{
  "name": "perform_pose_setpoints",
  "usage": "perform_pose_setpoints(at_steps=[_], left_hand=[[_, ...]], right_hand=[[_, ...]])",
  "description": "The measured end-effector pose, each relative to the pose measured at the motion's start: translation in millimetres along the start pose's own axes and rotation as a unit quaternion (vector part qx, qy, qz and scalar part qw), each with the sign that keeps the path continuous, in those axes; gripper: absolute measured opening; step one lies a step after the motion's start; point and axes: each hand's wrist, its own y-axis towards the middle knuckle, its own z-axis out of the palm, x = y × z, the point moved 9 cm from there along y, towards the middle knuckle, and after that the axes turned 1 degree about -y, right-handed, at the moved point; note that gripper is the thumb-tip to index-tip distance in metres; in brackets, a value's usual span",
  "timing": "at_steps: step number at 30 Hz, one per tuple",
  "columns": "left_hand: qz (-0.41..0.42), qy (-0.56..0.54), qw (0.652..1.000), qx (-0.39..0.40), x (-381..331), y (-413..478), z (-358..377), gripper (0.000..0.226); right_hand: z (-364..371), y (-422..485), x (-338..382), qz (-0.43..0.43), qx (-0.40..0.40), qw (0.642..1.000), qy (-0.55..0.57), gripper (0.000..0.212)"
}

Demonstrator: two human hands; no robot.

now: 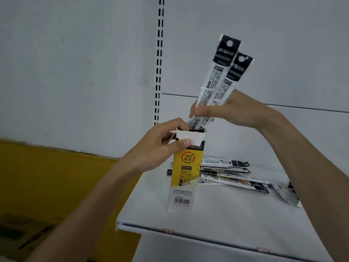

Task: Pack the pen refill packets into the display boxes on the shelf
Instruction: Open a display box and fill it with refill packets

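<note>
Right hand pinches two pen refill packets between thumb and curled fingers, low on their length. That leaves the black hanger ends standing up and tilted to the right, while the lower ends point down into the mouth of the display box. From where I stand, the tips look to be just at the opening, perhaps barely inside; the fingers hide how deep they go.

Left hand grips the top of the box from the left, thumb pressed on the white flap. It seems to be folding the flap outward so it cannot close over the opening, and steadying the tall, narrow box against tipping. The yellow-and-white box appears to stand upright on the white shelf, near its left end.

Just behind and to the right of the box lies a loose pile of packets, fanned flat on the shelf and within easy reach of the right hand, so I judge the packing is far from finished.

Farther out, a slotted upright runs up the pale back panel behind the box, and a yellow carton sits to the left, lower than the shelf.
</note>
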Motion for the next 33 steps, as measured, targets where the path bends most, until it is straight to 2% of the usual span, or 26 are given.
perform_pose_setpoints(at_steps=[2, 5, 7, 10, 12, 14, 16, 18, 20, 26, 29, 33], left_hand=[[0.007, -0.008, 1.0, 0.007, -2.1, -1.0, 0.1, 0.025], [0.007, -0.026, 0.999, 0.019, -3.2, -3.1, 0.9, 0.003], [0.004, -0.029, 0.999, 0.019, -1.9, -3.4, 0.3, 0.004], [-0.006, -0.042, 0.999, 0.012, 2.2, -1.2, -0.7, 0.005], [-0.011, -0.049, 0.999, 0.007, 2.9, -0.4, -0.1, 0.006], [-0.005, -0.04, 0.999, 0.009, 0.8, -0.5, 1.9, 0.005], [-0.001, -0.026, 1.0, 0.012, -1.5, -1.2, 3.1, 0.005], [0.002, -0.021, 1.0, 0.006, -1.0, -2.2, 2.1, 0.008], [0.001, -0.015, 1.0, -0.002, 1.4, -2.0, 1.0, 0.012], [0.005, -0.049, 0.998, -0.025, 1.1, -2.2, -1.1, 0.031], [-0.005, -0.071, 0.997, -0.034, 0.8, -1.8, -1.0, 0.046], [-0.021, -0.085, 0.995, -0.051, 5.2, -2.3, -2.8, 0.051]], right_hand=[[0.9, 5.0, 5.7, -0.011, 0.018, 1.0, -0.01, 0.025], [-3.0, 7.7, 6.2, -0.011, 0.023, 1.0, -0.009, 0.02], [2.9, 8.2, 3.1, -0.006, 0.032, 0.999, -0.017, 0.02], [17.8, 7.8, -3.9, 0.001, 0.056, 0.998, -0.013, 0.004], [18.4, 6.5, -7.5, 0.013, 0.061, 0.998, 0.003, 0.012], [9.7, 5.1, -7.6, 0.018, 0.041, 0.998, 0.033, 0.014], [-8.1, 4.6, -5.6, 0.013, -0.025, 0.996, 0.088, 0.023], [-20.3, 4.3, 1.6, -0.012, -0.074, 0.991, 0.11, 0.013], [-19.9, 4.3, 4.1, -0.014, -0.081, 0.993, 0.083, 0.007], [-14.3, 5.5, -9.7, 0.031, -0.073, 0.996, 0.032, 0.002], [-6.3, 6.8, -17.1, 0.06, -0.036, 0.997, -0.035, 0.008], [8.1, 4.0, -20.4, 0.075, -0.016, 0.997, -0.007, 0.006]])
